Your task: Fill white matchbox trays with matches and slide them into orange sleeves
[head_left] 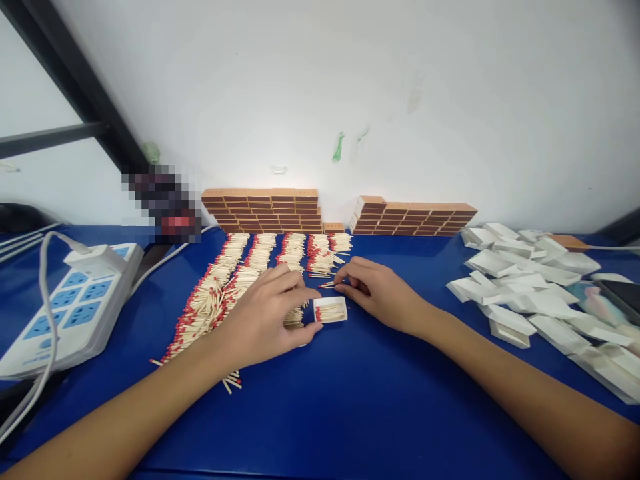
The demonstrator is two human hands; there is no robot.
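Observation:
Between the thumb and fingers of my left hand (280, 307) is the left end of a small white matchbox tray (344, 313) on the blue table. Several red-tipped matches (331, 312) lie inside it. Just behind the tray, my right hand (367, 290) pinches a few matches (327, 285), their red heads pointing left. Rows of loose matches (200, 307) spread behind and left of my left hand, which hides part of them. A few stray matches (231, 382) lie below my left wrist.
Two stacks of brown matchboxes, one on the left (260, 208) and one on the right (425, 217), stand against the white wall. Many empty white trays (520, 267) are heaped at the right beside a phone (620, 297). A power strip (75, 307) with cables occupies the left.

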